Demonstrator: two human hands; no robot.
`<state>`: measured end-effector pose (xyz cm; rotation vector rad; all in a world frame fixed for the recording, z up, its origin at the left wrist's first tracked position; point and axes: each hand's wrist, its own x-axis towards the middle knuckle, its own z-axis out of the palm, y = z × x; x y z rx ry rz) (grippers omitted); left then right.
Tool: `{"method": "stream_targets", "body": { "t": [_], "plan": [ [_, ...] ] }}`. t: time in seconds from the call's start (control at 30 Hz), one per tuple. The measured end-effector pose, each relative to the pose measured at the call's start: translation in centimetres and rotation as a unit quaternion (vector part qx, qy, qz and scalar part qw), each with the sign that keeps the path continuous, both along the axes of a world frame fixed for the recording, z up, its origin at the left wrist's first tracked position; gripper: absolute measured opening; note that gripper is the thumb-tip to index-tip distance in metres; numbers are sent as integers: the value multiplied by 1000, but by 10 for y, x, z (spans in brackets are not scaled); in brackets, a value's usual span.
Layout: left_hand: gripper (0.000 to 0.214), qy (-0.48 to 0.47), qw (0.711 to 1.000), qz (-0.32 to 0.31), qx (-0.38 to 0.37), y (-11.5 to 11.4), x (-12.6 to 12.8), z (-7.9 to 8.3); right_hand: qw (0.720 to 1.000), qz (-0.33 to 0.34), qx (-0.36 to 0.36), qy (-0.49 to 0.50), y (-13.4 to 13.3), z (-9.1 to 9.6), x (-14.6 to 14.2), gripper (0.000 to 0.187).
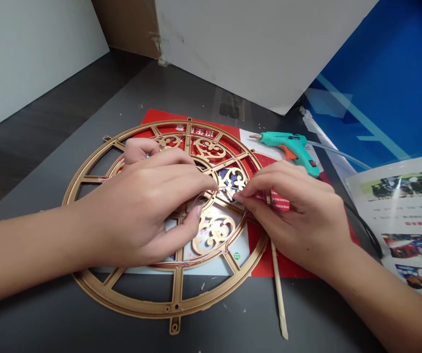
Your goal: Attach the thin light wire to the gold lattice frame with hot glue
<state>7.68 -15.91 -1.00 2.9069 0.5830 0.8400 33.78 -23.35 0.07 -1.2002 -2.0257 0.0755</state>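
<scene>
A round gold lattice frame (176,289) with spokes and scrollwork lies flat before me. Thin reddish wire (211,258) runs along its inner ring. My left hand (152,196) rests over the left and middle of the frame, index fingertip on the small central ring, thumb apart from it. Thumb and index finger of my right hand (287,206) are pinched together over the right side of the scrollwork. A fine wire-like strand (228,187) spans between the two hands and enters the right pinch. My left palm and fingers hide part of the frame.
A teal glue gun (287,144) lies behind my right hand on red and white printed sheets (159,116). A pale wooden stick (279,294) lies at the front right. White panels (240,49) stand behind the dark table. Picture sheets (412,220) are at right.
</scene>
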Motion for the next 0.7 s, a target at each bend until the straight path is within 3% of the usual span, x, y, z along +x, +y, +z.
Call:
{"method": "stream_targets", "body": {
  "t": [0.17,0.3,0.4,0.6,0.7],
  "plan": [
    [27,-15,1000,8,-6,5,-2,-3,974,-16,-122,189,-3,6,-7,16],
    [23,-1,1000,13,-19,7,-1,-1,909,-2,-220,353,-1,5,-7,13],
    [19,-5,1000,13,-20,8,0,1,872,21,-271,407,1,3,-5,10],
    [18,-19,999,4,-33,9,2,1,879,7,-277,387,2,3,-3,3],
    [22,-19,1000,1,-19,8,2,1,909,9,-247,336,0,3,-4,11]
  ]
}}
